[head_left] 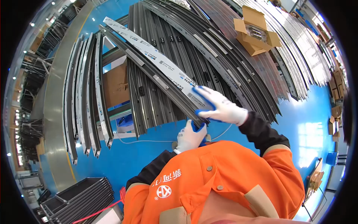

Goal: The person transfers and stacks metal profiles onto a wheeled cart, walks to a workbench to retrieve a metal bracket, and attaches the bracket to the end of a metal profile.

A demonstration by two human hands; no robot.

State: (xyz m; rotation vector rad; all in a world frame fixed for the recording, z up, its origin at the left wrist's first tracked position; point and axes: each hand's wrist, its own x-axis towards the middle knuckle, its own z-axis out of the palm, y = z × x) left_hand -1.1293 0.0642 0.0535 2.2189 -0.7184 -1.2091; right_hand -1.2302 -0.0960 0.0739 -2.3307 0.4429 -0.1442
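Note:
A long dark metal profile [163, 83] with white printed protective film lies diagonally over a stack of similar profiles. Its near end reaches my body. My left hand [189, 139], in a white glove with blue fingertips, is closed around that near end, its fingers partly hidden. Farther along, my right hand [224, 107], in a matching glove, spans the profile's width. Its fingers rest at the far edge while the thumb presses on the near side.
Beneath lie several dark profiles [149, 108]. More film-covered profiles [89, 93] stand on the left, beside a cardboard sheet [115, 86]. An open cardboard box [253, 46] with wrapped parts sits at the upper right. Black frames [80, 198] are stacked at the lower left. A thin cable [145, 141] crosses the blue floor.

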